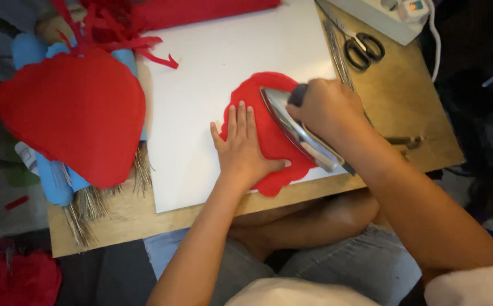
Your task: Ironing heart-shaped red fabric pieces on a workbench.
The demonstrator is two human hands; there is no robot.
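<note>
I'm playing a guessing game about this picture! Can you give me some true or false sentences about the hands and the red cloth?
1. The right hand grips the handle of an iron. True.
2. The left hand is up in the air. False: it lies flat on the red cloth piece.
3. The red cloth piece rests on a white sheet. True.
4. The scissors are in the left hand. False: they lie on the wooden board, up past the right hand.
5. The iron sits on a blue cloth. False: it sits on the red cloth piece.
</note>
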